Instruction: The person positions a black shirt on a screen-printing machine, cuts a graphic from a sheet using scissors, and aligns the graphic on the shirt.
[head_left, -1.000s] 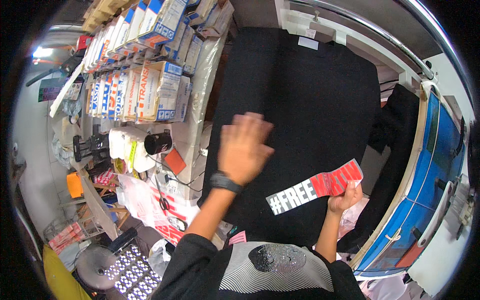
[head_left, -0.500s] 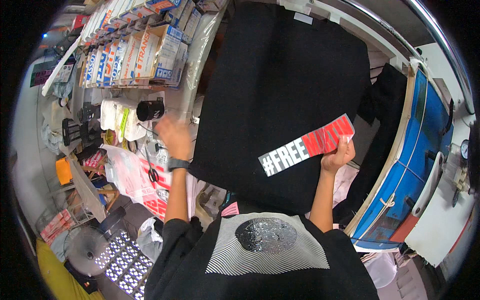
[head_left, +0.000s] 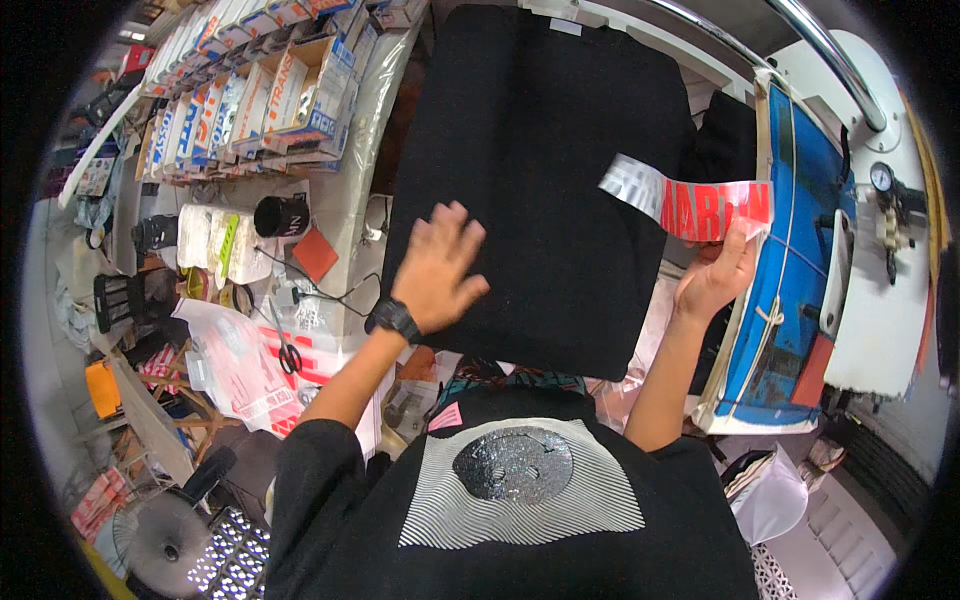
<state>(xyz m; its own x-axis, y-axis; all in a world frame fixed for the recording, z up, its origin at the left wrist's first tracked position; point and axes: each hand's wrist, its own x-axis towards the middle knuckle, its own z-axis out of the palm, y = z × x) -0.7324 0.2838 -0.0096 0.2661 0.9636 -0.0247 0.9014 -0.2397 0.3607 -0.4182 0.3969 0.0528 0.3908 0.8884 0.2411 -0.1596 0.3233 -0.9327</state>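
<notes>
Red/wht strip (head_left: pixel 690 208) in R grip (head_left: pixel 716 279)

A black shirt (head_left: pixel 540 170) lies spread flat, its surface plain and mostly smooth, with its long sides running away from the viewer. A small white label (head_left: pixel 566 28) shows near its far edge. To the right, a long, narrow printed strip (head_left: pixel 690 208) is held up by its right end. Its left part is whitish and silvery grey, blurred; the rest carries bold lettering in red and pale tones. The strip bends along its length, its left end over the shirt's right side, its right end beyond it. Whether they touch is unclear.
</notes>
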